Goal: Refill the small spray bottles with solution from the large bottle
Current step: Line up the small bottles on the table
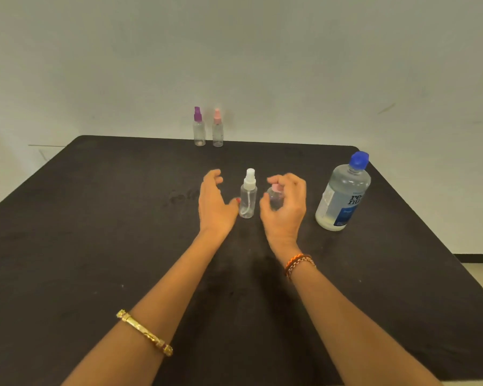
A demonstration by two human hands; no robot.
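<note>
Both forearms reach out over the black table (95, 218), palms facing each other w/ two small bottles between them. Left hand (215, 203) is spread, fingers loosely curved, thumb tip just beside the white-capped spray bottle (248, 195), which stands upright; can't tell if the thumb actually touches it. Right hand (286, 203) is cupped round a pink-capped spray bottle (274, 197), fingers curled over the cap & thumb near its side; looks like a loose hold, bottle mostly hidden.

Large solution bottle (343, 192), blue cap on, stands upright well to the right of the right hand. At the far table edge, a purple-capped spray bottle (198, 128) & another pink-capped one (217, 129) stand side by side by the wall (262, 65).

Gold bangle (145, 332) on left forearm, braided bracelets (299, 264) on right wrist.
</note>
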